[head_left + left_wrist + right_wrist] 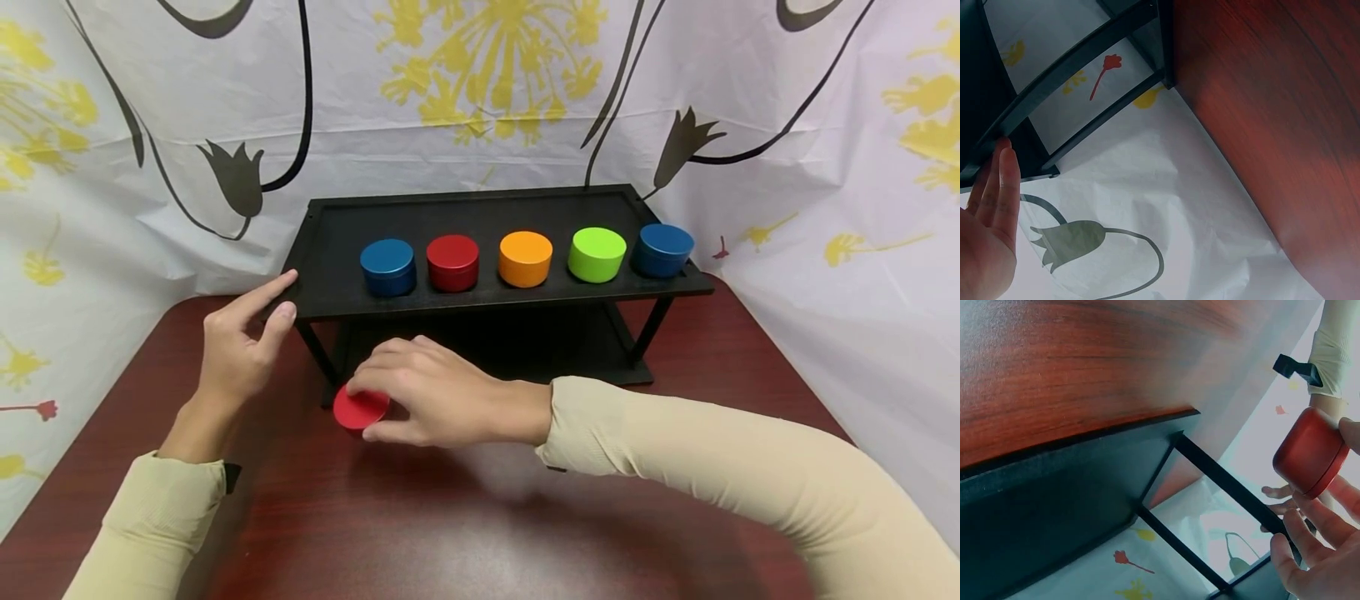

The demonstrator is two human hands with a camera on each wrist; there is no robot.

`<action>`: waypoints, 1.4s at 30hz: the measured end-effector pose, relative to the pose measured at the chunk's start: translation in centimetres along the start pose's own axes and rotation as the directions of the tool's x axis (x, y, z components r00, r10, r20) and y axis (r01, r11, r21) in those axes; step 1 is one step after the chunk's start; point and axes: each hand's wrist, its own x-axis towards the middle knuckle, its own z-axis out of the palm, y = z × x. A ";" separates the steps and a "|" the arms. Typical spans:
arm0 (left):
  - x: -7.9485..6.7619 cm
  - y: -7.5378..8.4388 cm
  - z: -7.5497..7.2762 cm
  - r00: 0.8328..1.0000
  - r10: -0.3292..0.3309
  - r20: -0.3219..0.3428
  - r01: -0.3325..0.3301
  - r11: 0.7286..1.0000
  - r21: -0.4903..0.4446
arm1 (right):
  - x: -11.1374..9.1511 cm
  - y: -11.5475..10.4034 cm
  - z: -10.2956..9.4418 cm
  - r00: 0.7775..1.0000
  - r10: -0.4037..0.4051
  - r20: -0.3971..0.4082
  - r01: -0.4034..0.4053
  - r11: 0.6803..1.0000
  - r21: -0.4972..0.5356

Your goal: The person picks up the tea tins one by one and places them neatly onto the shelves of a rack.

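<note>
In the head view my right hand (438,392) grips a round red tin (362,408) between thumb and fingers, in front of the shelf's lower left corner. The right wrist view shows this red tin (1310,450) held above the table, its side toward the camera. My left hand (238,346) has its fingers extended against the left end of the black two-tier shelf (337,221); the left wrist view shows the left hand's straight fingers (1007,187) at the frame's edge. Along the shelf's top stand a blue tin (388,268), a red tin (453,263) and an orange tin (525,259).
Farther right on the top tier are a green tin (597,254) and another blue tin (663,250), close to the right end. The shelf's lower tier (540,342) lies in shadow. Everything stands on a reddish wooden table (487,517), with a flower-patterned sheet (465,158) behind.
</note>
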 end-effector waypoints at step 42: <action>-0.2 -0.3 0.0 1.000 0.009 0.011 -0.009 1.000 0.016 | 2.7 -0.9 -7.1 0.993 -0.027 -0.116 0.009 0.989 -0.148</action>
